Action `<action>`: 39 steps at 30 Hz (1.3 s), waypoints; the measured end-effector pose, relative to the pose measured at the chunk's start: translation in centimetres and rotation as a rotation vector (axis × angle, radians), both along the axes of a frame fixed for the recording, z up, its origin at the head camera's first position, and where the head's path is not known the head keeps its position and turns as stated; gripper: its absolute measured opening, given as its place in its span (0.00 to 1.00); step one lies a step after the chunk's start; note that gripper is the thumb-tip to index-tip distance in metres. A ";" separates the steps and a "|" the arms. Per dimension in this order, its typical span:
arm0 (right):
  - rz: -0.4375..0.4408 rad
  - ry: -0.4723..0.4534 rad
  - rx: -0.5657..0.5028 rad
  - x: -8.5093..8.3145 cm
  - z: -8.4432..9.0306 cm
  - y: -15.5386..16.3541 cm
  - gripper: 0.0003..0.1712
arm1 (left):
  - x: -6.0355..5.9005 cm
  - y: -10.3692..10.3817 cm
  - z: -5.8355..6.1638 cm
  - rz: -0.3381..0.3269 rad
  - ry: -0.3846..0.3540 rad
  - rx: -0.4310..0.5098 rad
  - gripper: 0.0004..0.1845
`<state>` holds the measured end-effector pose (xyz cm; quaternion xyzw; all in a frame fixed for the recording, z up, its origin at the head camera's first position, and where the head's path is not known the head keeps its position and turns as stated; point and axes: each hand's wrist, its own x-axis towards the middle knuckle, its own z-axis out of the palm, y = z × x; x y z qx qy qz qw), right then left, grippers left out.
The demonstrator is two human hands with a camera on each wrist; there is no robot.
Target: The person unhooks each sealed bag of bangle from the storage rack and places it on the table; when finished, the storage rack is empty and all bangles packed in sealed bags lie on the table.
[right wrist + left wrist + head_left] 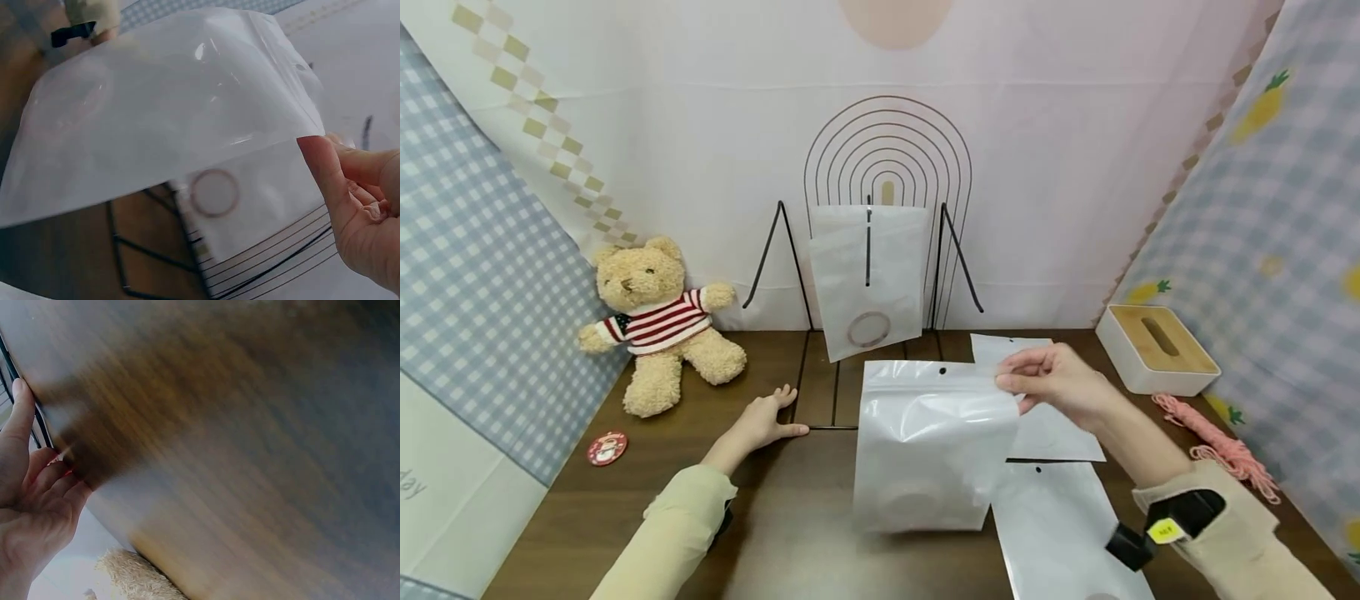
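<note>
My right hand (1060, 385) pinches the upper right edge of a white zip pouch (925, 454) with a round hang hole near its top. A ring shape shows faintly through its lower part. My left hand (766, 419) rests at the front left corner of a black wire display rack (833, 427), its thumb along the front wire. In the left wrist view, this hand's fingertips (78, 478) lie against the dark wooden tabletop. Behind the held pouch, another white pouch (868, 292) with a pinkish ring hangs tilted on the rack's middle hook.
Two white pouches lie on the table to the right, one farther back (1056, 433) and one nearer (1063, 529). A tissue box (1157, 379) and pink rope (1217, 446) are at the right. The teddy bear (658, 321) and a red round badge (607, 448) are at the left.
</note>
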<state>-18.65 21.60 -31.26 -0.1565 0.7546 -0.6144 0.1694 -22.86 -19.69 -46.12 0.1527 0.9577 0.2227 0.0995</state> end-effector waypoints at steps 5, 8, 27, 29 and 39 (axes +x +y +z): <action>-0.047 -0.145 0.054 -2.0 -3.9 -0.7 0.06 | -0.1 0.2 0.0 0.000 -0.006 -0.007 0.42; -0.077 -0.169 0.082 -3.2 -5.9 -0.5 0.16 | -0.2 0.4 0.0 0.004 -0.006 -0.006 0.42; -0.046 -0.199 0.234 -2.9 -12.1 -1.4 0.19 | -0.4 0.4 0.6 -0.002 -0.004 -0.011 0.42; -0.045 -0.181 0.261 -2.7 -12.3 -1.5 0.18 | -0.3 0.4 0.6 0.002 -0.004 -0.011 0.42; 0.034 -0.041 0.405 -2.0 -13.1 -2.4 0.10 | 0.2 0.2 0.5 0.023 -0.010 -0.012 0.42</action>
